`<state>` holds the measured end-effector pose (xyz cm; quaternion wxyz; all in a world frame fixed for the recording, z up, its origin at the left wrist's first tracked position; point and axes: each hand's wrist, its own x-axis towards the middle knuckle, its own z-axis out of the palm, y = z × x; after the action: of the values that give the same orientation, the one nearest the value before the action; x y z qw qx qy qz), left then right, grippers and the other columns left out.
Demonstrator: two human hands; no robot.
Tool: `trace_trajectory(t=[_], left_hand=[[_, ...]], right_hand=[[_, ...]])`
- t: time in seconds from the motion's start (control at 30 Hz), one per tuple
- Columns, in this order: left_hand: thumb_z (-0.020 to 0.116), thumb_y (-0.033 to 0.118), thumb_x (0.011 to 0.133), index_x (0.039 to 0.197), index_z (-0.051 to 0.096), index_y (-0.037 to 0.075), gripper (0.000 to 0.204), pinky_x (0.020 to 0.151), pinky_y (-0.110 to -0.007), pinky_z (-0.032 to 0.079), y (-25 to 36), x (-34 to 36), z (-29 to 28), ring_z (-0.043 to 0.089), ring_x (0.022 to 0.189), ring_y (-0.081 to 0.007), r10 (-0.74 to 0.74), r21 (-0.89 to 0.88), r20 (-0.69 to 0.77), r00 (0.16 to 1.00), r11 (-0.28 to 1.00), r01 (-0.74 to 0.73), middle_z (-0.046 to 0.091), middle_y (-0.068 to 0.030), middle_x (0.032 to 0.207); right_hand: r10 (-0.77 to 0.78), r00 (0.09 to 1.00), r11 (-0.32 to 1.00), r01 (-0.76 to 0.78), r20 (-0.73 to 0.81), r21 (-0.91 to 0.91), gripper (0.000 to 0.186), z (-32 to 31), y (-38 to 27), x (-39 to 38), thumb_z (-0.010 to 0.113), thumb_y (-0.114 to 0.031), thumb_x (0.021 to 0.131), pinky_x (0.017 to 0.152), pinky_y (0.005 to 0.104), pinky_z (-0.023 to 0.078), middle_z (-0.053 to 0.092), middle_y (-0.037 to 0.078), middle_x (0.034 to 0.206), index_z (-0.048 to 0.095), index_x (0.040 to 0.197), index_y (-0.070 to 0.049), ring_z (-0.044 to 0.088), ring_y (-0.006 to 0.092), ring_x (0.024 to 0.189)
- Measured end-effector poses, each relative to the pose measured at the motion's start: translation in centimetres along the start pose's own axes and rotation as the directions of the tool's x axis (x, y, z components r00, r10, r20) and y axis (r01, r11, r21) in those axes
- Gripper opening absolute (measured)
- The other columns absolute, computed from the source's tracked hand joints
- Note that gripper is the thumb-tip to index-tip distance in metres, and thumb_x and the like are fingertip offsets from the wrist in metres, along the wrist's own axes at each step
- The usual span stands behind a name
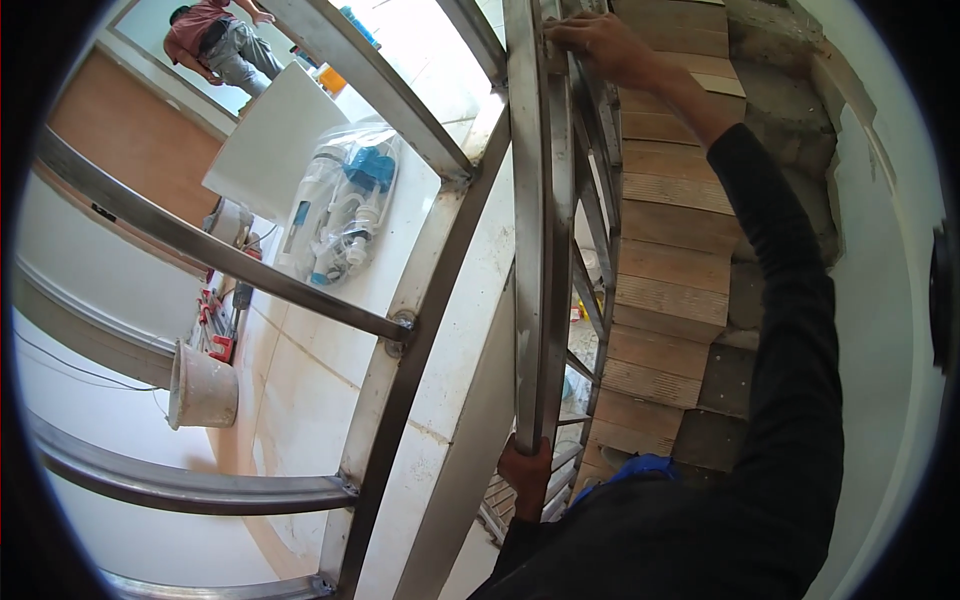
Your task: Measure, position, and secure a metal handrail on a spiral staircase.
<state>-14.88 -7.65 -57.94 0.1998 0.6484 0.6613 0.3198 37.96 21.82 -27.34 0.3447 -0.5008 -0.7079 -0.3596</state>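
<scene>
A long square metal tube (pixel 528 280) runs away from me alongside a metal railing (pixel 385 400) whose bars are welded to a post. My left hand (pixel 525 468) is closed round the tube's near end, low in the view. Farther off, my right hand (pixel 605 48) reaches over the tube's far part, its fingers curled on the metal. Parallel to the tube, on its right, runs more metal framework (pixel 590 220), beside the stairs. My right arm, in a black sleeve, stretches over the stair side.
Brown tiled stairs (pixel 668 260) drop beside a rough-edged wall (pixel 890 300). Beyond the railing lie a plastic bag of white and blue fittings (pixel 345 205), a dirty bucket (pixel 202 388), red-handled tools (pixel 215 325) and a white panel (pixel 270 140). A person in a red shirt (pixel 205 40) stands farther back.
</scene>
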Motion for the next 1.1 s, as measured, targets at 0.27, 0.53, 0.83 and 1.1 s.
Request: trace_trajectory(t=[0.27,0.53,0.83,1.1], left_hand=[[0.08,0.029,0.069,0.079,0.07,0.002,0.031,0.066,-0.051,0.054,0.2,0.1,-0.3,0.07,0.068,-0.0419,-0.019,0.021,-0.028,0.999,1.0,0.019,0.068,-0.0202,0.071],[0.08,0.031,0.071,0.079,0.069,0.003,0.031,0.066,-0.052,0.054,0.5,0.2,-0.1,0.07,0.069,-0.0425,0.01,0.048,-0.048,0.999,0.999,-0.008,0.067,-0.0191,0.069],[0.081,0.031,0.069,0.079,0.071,0.002,0.032,0.066,-0.05,0.055,0.2,0.2,1.1,0.071,0.068,-0.0417,0.012,0.014,-0.002,1.0,1.0,-0.012,0.069,-0.0194,0.07],[0.084,0.033,0.07,0.081,0.073,0.002,0.034,0.067,-0.049,0.056,0.0,0.3,-1.0,0.071,0.068,-0.0412,0.045,0.087,-0.154,0.987,0.996,-0.032,0.07,-0.0188,0.069]], right_hand=[[-0.216,0.97,0.97,0.226,0.109,-0.091,0.04,-5.8,-1.8,2.0,0.058,-0.012,0.094,0.101,0.0421,0.054,0.067,0.004,0.14,0.072,0.131,-0.018,0.066,0.0311,0.121],[-0.387,0.915,0.915,0.396,-0.114,0.081,0.043,-5.0,1.1,2.1,0.055,-0.011,0.094,0.094,0.0424,0.057,0.072,0.004,0.131,0.072,0.132,-0.023,0.072,0.0281,0.11],[-0.142,0.976,0.852,0.204,-0.162,0.483,0.036,-5.3,2.5,1.3,0.054,-0.016,0.097,0.092,0.044,0.057,0.072,0.009,0.128,0.075,0.126,-0.021,0.072,0.0323,0.107],[0.041,0.999,0.993,-0.042,-0.009,-0.113,0.042,-0.5,0.2,2.4,0.061,-0.017,0.097,0.09,0.0444,0.058,0.064,0.007,0.142,0.065,0.138,-0.027,0.072,0.0337,0.104]])
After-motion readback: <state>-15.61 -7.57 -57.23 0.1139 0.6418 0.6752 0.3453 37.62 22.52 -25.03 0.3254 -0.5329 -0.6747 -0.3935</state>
